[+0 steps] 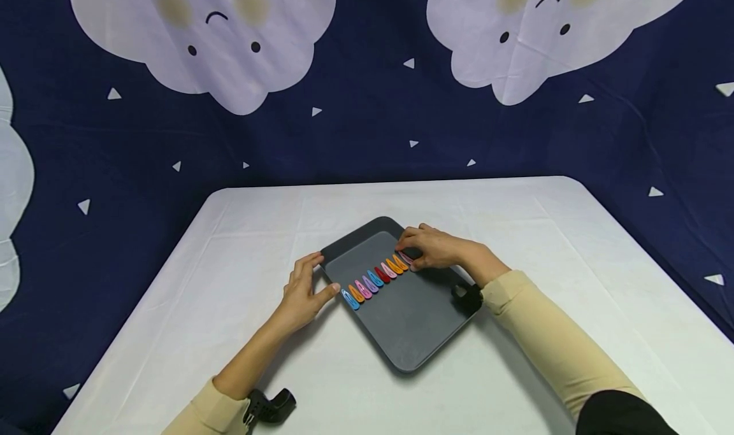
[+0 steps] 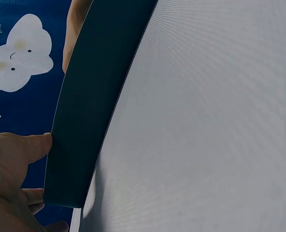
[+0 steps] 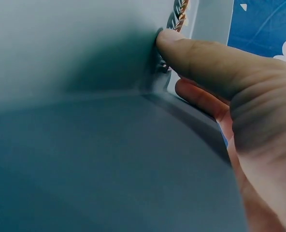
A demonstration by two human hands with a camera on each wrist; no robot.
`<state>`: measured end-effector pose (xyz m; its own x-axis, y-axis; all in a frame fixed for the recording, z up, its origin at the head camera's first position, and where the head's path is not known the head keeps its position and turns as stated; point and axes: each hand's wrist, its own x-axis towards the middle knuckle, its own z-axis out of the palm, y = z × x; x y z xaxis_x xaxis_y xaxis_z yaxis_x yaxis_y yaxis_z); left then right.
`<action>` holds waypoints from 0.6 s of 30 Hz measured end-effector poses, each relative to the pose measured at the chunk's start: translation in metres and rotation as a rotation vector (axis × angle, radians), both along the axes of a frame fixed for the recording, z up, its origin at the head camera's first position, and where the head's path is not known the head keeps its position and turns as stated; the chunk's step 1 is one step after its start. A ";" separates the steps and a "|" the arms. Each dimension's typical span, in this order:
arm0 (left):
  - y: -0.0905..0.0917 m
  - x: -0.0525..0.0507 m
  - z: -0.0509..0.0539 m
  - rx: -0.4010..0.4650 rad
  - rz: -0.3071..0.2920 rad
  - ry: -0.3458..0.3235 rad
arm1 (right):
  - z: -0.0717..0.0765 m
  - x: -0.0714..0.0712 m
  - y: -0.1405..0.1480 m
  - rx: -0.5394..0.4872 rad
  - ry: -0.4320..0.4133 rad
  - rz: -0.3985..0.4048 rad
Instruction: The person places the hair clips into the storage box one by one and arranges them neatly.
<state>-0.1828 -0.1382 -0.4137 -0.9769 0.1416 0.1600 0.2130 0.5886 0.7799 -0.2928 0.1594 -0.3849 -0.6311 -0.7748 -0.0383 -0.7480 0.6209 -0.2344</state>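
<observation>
A row of colorful snap hair clips (image 1: 383, 274) runs diagonally across a dark grey rectangular tray (image 1: 410, 333) in the head view. At the row's far right end, my right hand (image 1: 436, 245) pinches a pinkish-purple hair clip (image 1: 404, 257) between thumb and fingers, close to the tray's wall. The right wrist view has my thumb (image 3: 181, 50) at the end of the row, the clip mostly hidden. My left hand (image 1: 302, 295) touches the tray's left edge, thumb and fingers spread apart. In the left wrist view, its thumb meets the tray's outer wall (image 2: 92, 96).
The tray lies on a white-covered table (image 1: 258, 231) with rounded far corners. Behind hangs a dark blue cloth (image 1: 355, 148) printed with clouds and small triangles. Black wrist devices, one of them a camera mount (image 1: 275, 406), sit at both cuffs.
</observation>
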 end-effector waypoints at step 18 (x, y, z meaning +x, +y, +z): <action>0.001 -0.001 0.001 0.003 0.001 -0.014 | 0.020 0.007 0.002 -0.183 -0.123 -0.122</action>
